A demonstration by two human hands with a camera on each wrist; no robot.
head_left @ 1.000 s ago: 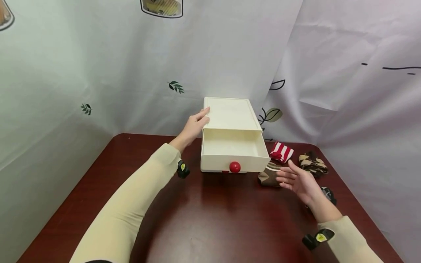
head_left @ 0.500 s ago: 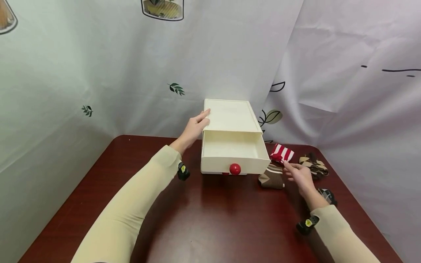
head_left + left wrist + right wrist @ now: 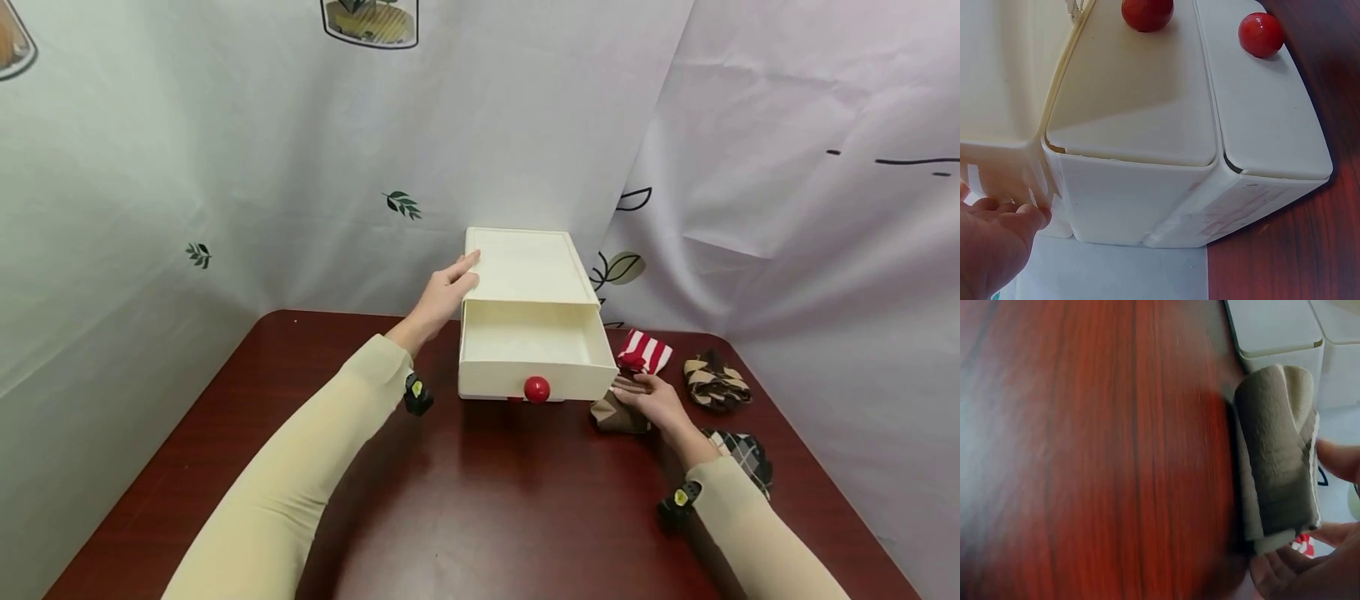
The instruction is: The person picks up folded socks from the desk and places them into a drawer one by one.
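Note:
A cream drawer cabinet (image 3: 528,265) stands at the back of the table, its top drawer (image 3: 536,379) pulled out, with a red knob. My left hand (image 3: 444,293) rests on the cabinet's upper left edge; in the left wrist view its fingers (image 3: 1025,219) touch the side wall. My right hand (image 3: 660,402) is at a folded brown sock (image 3: 618,412) by the drawer's right corner. In the right wrist view, thumb and fingers lie spread around the end of the brown sock (image 3: 1275,450); part of the fingers is hidden behind it.
A red-and-white striped sock bundle (image 3: 645,352) lies behind the brown sock. To the right lie a brown-and-tan patterned bundle (image 3: 716,382) and a dark plaid bundle (image 3: 741,457). Fabric walls (image 3: 300,167) enclose the dark red table (image 3: 480,517).
My right hand has moved left and down onto the brown sock, uncovering more of the plaid bundle. The left hand and the cabinet have stayed in place.

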